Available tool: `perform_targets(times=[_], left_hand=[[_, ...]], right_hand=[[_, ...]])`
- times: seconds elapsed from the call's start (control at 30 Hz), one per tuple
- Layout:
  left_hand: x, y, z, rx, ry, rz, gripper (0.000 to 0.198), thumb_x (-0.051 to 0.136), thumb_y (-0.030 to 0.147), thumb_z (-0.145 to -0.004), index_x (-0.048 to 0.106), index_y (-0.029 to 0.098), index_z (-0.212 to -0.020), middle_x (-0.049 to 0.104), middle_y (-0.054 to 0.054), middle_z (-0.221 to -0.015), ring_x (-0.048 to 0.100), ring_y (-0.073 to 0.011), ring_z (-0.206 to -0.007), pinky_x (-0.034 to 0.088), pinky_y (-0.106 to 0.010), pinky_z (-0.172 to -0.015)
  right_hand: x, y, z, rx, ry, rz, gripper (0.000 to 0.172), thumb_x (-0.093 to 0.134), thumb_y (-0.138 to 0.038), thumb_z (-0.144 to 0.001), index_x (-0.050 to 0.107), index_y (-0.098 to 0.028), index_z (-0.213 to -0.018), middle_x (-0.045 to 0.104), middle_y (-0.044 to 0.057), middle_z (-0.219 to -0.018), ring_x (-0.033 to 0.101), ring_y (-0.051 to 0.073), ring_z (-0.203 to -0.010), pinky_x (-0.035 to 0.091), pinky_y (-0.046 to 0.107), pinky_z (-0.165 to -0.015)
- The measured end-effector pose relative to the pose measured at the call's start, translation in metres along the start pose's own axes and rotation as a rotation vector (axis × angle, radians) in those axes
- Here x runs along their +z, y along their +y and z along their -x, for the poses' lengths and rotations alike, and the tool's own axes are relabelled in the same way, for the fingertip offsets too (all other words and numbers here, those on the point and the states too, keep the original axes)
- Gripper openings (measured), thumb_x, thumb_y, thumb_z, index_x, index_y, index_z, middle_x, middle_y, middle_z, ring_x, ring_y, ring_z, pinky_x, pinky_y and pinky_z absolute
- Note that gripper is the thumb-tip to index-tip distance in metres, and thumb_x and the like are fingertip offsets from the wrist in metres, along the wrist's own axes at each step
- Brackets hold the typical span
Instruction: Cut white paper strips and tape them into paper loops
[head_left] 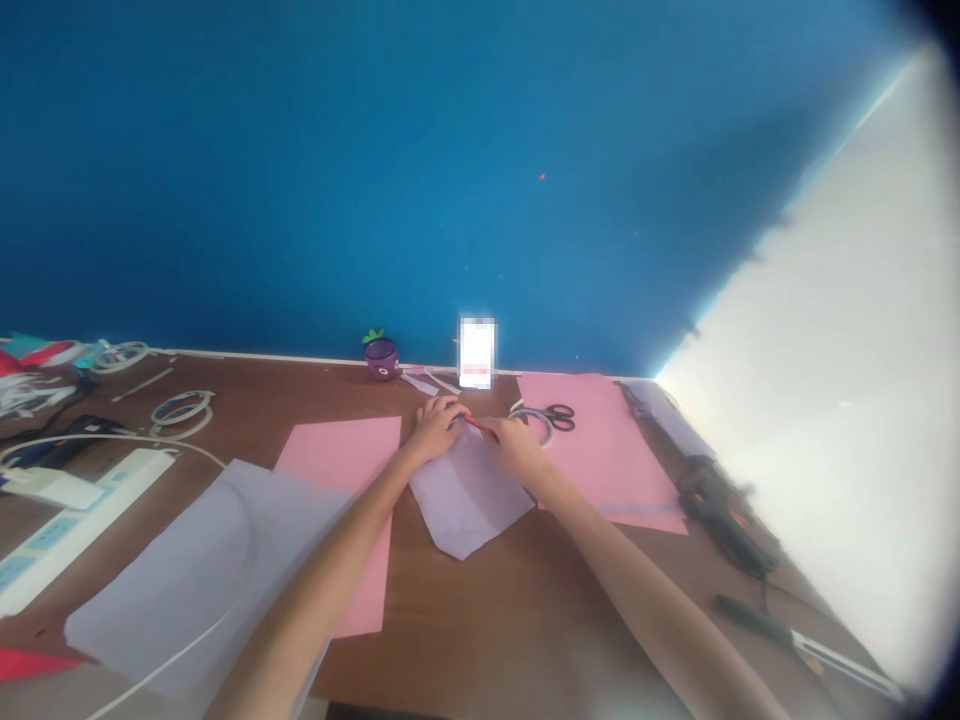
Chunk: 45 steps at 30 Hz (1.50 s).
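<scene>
A sheet of pale purple paper [469, 500], pointed at its near end, lies on the brown table under both hands. My left hand [436, 430] rests on its far left part, palm down with the fingers stretched out. My right hand [517, 445] is closed round a thin red pen-like stick [476, 423], whose far end reaches the left fingertips; its exact kind is not clear. Just right of that hand are black-handled scissors [560, 417] and a pale ring-shaped coil [548, 432], both on a pink sheet [615, 450].
Another pink sheet [367, 450] and a larger purple sheet [262, 510] lie left. A white power strip [82, 530] and cables fill the left side. A lit phone [478, 353] and purple pot [382, 360] stand by the blue wall. A glue gun [727, 520] and cutter [844, 660] lie right.
</scene>
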<state>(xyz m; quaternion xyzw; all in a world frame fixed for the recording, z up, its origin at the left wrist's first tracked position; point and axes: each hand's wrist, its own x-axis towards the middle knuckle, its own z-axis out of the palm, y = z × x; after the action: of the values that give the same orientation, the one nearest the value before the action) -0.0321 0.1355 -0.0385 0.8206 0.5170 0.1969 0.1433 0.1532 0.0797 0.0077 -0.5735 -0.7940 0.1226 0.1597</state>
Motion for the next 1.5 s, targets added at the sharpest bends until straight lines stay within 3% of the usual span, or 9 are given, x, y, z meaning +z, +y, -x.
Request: perform_targets(times=[0.87,1.5], left_hand=[[0.003,0.001,-0.001,-0.005,0.019,-0.006,0.039,0.042,0.017,-0.085,0.06,0.036,-0.113,0.046,0.001,-0.136,0.032,-0.0246,-0.132,0.027,-0.048,-0.107],[0.003,0.004,-0.001,-0.042,0.062,-0.001,0.034,0.044,0.019,-0.085,0.065,0.035,-0.108,0.049,0.002,-0.136,0.037,-0.0255,-0.13,0.031,-0.047,-0.106]], right_hand=[[0.015,-0.004,0.003,0.026,0.01,0.111,0.036,0.035,-0.02,-0.095,0.061,-0.023,-0.119,0.07,0.009,-0.091,0.064,0.02,-0.079,0.035,0.025,-0.064],[0.013,-0.005,0.003,0.036,-0.053,0.136,0.038,0.034,-0.02,-0.096,0.061,-0.023,-0.123,0.07,0.011,-0.095,0.065,0.021,-0.081,0.039,0.026,-0.068]])
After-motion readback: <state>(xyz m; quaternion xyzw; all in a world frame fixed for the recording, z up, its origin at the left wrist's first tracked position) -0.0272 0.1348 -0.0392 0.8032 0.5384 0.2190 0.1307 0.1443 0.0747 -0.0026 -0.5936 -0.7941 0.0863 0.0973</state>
